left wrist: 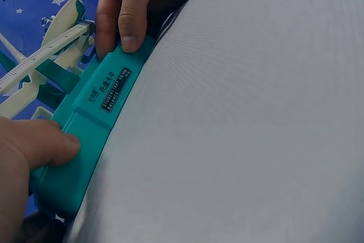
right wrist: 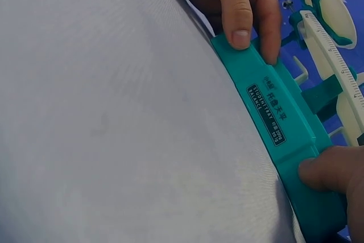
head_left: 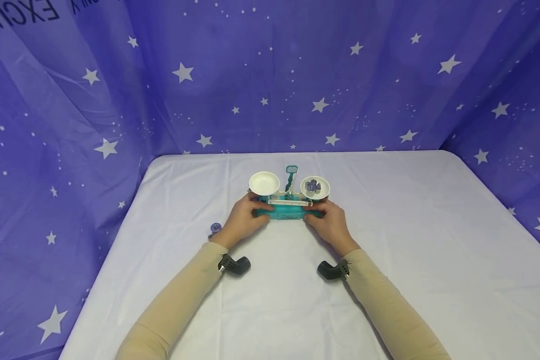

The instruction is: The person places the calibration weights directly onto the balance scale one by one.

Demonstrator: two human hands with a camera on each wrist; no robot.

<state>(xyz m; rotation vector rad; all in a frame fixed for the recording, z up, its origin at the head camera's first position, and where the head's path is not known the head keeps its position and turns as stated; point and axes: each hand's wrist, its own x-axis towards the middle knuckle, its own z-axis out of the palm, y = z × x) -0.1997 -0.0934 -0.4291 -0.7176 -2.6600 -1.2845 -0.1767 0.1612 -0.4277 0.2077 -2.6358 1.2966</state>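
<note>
Wht tblcloth (head_left: 279, 300), purple curtain (head_left: 238, 60) w/ wht stars (head_left: 182, 72)

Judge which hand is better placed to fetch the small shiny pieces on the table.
Probably the left hand: the shiny pieces lie close to it; the right hand grips the opposite end of the balance. The left, also gripping, must first let go.

backdrop (head_left: 270, 82): blue-purple, starry, creased | lettering (head_left: 21, 16): dark, upper left | table (head_left: 432, 225): white-covered, rounded far corners
</note>
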